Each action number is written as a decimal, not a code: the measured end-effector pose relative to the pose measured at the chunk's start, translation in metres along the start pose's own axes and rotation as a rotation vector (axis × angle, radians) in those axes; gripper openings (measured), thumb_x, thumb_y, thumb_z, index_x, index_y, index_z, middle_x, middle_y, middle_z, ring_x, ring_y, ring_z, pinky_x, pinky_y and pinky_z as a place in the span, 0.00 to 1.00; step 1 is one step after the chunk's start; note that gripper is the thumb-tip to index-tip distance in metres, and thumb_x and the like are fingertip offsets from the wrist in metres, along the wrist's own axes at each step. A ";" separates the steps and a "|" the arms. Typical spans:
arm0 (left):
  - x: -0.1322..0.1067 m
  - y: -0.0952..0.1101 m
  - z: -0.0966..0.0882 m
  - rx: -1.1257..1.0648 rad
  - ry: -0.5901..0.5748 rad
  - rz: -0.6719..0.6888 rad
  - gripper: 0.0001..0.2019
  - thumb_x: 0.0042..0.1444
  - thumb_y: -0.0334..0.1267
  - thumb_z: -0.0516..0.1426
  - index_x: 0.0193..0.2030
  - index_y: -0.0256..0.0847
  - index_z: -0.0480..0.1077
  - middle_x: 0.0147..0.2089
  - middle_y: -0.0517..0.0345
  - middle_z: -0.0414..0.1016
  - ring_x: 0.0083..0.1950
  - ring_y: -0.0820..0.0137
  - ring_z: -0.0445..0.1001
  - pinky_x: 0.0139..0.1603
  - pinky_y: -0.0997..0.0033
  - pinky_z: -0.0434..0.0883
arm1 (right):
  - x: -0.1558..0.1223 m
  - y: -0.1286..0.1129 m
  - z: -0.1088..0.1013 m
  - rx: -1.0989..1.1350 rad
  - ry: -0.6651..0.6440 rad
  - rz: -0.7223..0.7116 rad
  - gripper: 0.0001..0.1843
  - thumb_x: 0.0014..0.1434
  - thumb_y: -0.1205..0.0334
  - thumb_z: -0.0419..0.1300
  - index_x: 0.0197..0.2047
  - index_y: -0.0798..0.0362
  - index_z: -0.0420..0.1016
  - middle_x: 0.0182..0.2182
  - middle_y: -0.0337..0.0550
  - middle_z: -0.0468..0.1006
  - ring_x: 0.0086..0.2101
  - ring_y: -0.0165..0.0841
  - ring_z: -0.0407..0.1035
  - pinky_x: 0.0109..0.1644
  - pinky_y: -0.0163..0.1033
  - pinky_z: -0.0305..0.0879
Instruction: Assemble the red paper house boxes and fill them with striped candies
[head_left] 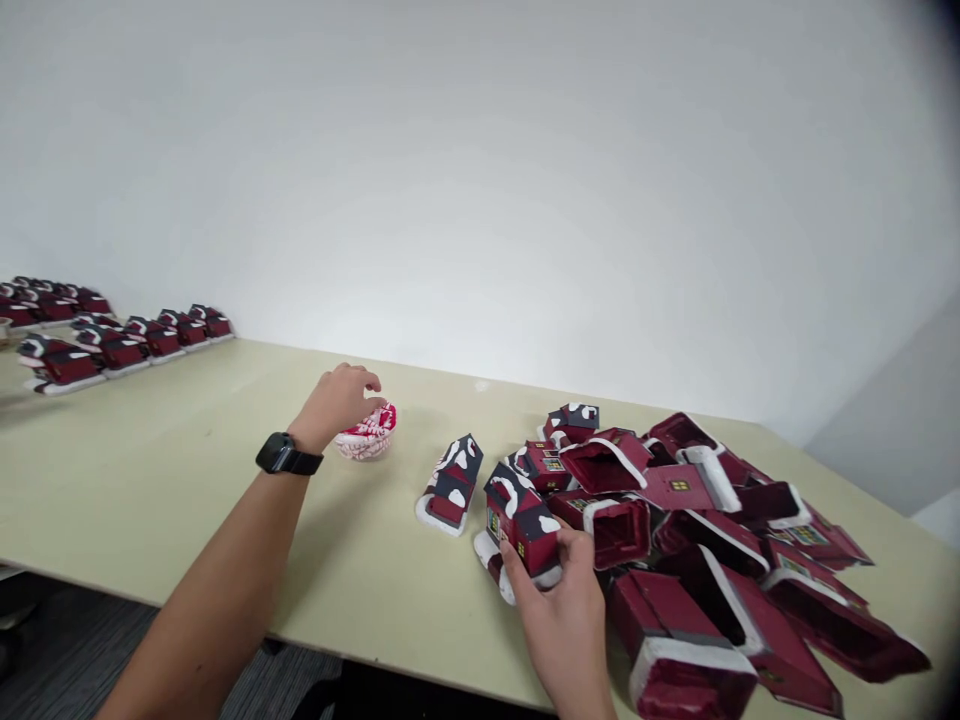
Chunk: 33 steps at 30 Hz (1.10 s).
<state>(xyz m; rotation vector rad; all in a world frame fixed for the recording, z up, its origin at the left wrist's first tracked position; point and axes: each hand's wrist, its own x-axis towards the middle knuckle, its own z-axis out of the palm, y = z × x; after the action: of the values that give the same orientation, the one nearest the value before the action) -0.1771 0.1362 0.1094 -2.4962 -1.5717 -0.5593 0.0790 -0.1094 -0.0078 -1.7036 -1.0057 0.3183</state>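
Observation:
My left hand (pixel 339 400), with a black watch on the wrist, reaches across the table and its curled fingers close over a small red-and-white paper cup (pixel 367 432). My right hand (pixel 562 600) grips a dark red paper house box with a snowy roof (pixel 521 520) near the table's front edge. Another house box (pixel 451 484) lies on its side between the two hands.
A heap of several open dark red box pieces (pixel 705 540) covers the right part of the pale table (pixel 150 470). Rows of finished house boxes (pixel 105 335) stand at the far left. A white wall runs behind. The table's front edge is close to me.

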 end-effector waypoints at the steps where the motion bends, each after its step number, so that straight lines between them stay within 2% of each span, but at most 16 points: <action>1: 0.000 -0.004 0.001 -0.003 -0.025 -0.021 0.14 0.61 0.44 0.58 0.44 0.38 0.80 0.49 0.45 0.81 0.55 0.51 0.75 0.51 0.57 0.69 | 0.000 0.000 0.000 0.005 -0.001 0.001 0.30 0.54 0.32 0.65 0.43 0.47 0.63 0.47 0.51 0.80 0.38 0.43 0.75 0.44 0.46 0.70; 6: 0.001 -0.005 0.008 -0.015 -0.079 -0.080 0.11 0.57 0.40 0.57 0.37 0.40 0.81 0.42 0.46 0.82 0.42 0.57 0.77 0.40 0.64 0.66 | 0.001 0.000 -0.002 0.022 -0.013 0.014 0.30 0.54 0.32 0.65 0.45 0.47 0.63 0.45 0.49 0.80 0.38 0.43 0.75 0.42 0.45 0.71; 11: 0.004 -0.008 0.016 -0.034 -0.090 -0.079 0.12 0.55 0.36 0.55 0.33 0.39 0.81 0.36 0.45 0.82 0.37 0.59 0.77 0.38 0.65 0.66 | -0.001 0.001 -0.002 0.026 0.001 0.003 0.31 0.54 0.33 0.66 0.46 0.48 0.64 0.43 0.49 0.81 0.37 0.43 0.75 0.41 0.45 0.71; 15: 0.006 -0.010 0.019 -0.049 -0.067 -0.050 0.12 0.55 0.37 0.55 0.33 0.39 0.80 0.37 0.44 0.81 0.40 0.57 0.77 0.41 0.63 0.68 | -0.001 0.003 0.000 0.091 -0.003 -0.005 0.31 0.54 0.36 0.67 0.50 0.48 0.65 0.45 0.50 0.82 0.39 0.44 0.77 0.43 0.45 0.73; 21: 0.009 -0.003 0.017 -0.107 0.035 -0.021 0.13 0.60 0.40 0.52 0.39 0.37 0.77 0.44 0.42 0.80 0.52 0.51 0.75 0.54 0.57 0.69 | 0.000 0.007 0.002 0.121 -0.002 -0.019 0.33 0.56 0.39 0.67 0.55 0.50 0.64 0.47 0.52 0.81 0.42 0.45 0.78 0.46 0.46 0.74; 23: 0.008 0.000 0.014 -0.130 0.070 -0.020 0.13 0.63 0.41 0.51 0.42 0.38 0.75 0.45 0.43 0.80 0.52 0.53 0.75 0.53 0.59 0.69 | 0.001 0.008 0.002 0.105 0.003 -0.023 0.36 0.56 0.39 0.67 0.59 0.50 0.63 0.47 0.52 0.81 0.42 0.45 0.78 0.46 0.47 0.74; 28: 0.003 0.013 0.010 -0.324 0.137 0.019 0.14 0.71 0.45 0.45 0.50 0.40 0.65 0.43 0.50 0.77 0.41 0.61 0.74 0.41 0.65 0.66 | 0.002 0.011 0.000 0.051 -0.002 -0.007 0.41 0.57 0.39 0.66 0.66 0.51 0.61 0.48 0.53 0.82 0.44 0.47 0.78 0.47 0.47 0.73; 33: -0.004 0.048 0.015 -0.559 0.158 0.093 0.16 0.75 0.48 0.42 0.52 0.40 0.62 0.41 0.53 0.72 0.40 0.64 0.71 0.42 0.65 0.65 | 0.001 0.009 0.000 0.124 0.011 -0.008 0.41 0.58 0.39 0.66 0.66 0.52 0.62 0.49 0.53 0.82 0.43 0.45 0.79 0.46 0.45 0.73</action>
<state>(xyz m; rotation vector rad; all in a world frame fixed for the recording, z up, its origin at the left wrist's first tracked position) -0.1321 0.1161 0.0978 -2.7871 -1.3729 -1.2992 0.0839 -0.1093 -0.0152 -1.5872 -0.9645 0.3585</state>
